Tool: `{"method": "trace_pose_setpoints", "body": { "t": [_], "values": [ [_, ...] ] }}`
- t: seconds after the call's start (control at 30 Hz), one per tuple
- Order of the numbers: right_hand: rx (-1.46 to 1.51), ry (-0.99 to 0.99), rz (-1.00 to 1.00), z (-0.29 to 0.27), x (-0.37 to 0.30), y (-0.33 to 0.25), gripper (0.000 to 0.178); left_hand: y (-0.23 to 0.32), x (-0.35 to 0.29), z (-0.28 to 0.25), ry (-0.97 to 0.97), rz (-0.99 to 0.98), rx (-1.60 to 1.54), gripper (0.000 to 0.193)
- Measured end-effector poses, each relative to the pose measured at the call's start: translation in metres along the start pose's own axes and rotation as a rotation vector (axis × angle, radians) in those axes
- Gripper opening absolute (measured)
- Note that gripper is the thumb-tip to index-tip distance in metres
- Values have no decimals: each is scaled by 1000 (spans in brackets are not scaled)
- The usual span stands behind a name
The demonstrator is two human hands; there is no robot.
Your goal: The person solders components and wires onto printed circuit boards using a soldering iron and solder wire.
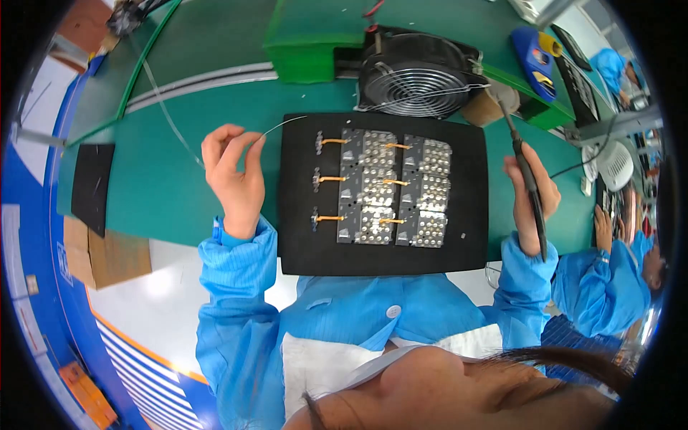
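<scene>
Between the fingers of my left hand (235, 168) is a thin solder wire (285, 122); its free end reaches over the corner of a black mat (469, 201). The wire's other length (168, 115) trails up and away to the left. My right hand (536, 193) grips a soldering iron (529, 175), its tip pointing up by a tan round container (494, 102). On the mat, between my hands, lie several small circuit boards (376, 190) in two columns. Orange flex strips (330, 179) stick out from them to the left, with small parts at the ends. Neither hand touches the boards.
A black fan with a wire grille (419, 89) stands behind the mat, beside a green box (301, 54). A blue tool with a yellow part (536, 61) lies at the far right. Another person (598, 283) in blue sits at the right. A cardboard box (107, 254) is below left.
</scene>
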State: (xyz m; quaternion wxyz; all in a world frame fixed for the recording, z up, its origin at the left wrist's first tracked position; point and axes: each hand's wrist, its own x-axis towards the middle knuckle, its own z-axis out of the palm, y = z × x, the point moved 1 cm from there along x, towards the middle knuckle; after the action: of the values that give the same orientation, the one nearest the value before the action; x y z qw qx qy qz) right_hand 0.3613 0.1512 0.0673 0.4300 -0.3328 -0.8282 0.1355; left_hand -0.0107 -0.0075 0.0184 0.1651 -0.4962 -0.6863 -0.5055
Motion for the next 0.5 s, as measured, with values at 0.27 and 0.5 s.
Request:
{"method": "trace_pose_setpoints", "body": {
  "t": [0.27,0.5],
  "values": [
    [415,-477,-34,63,30,-57,33,19,-1,2,-218,6,-20,15],
    [397,-476,-10,105,28,-63,29,24,-3,11,-254,118,33,16]
  ]
}}
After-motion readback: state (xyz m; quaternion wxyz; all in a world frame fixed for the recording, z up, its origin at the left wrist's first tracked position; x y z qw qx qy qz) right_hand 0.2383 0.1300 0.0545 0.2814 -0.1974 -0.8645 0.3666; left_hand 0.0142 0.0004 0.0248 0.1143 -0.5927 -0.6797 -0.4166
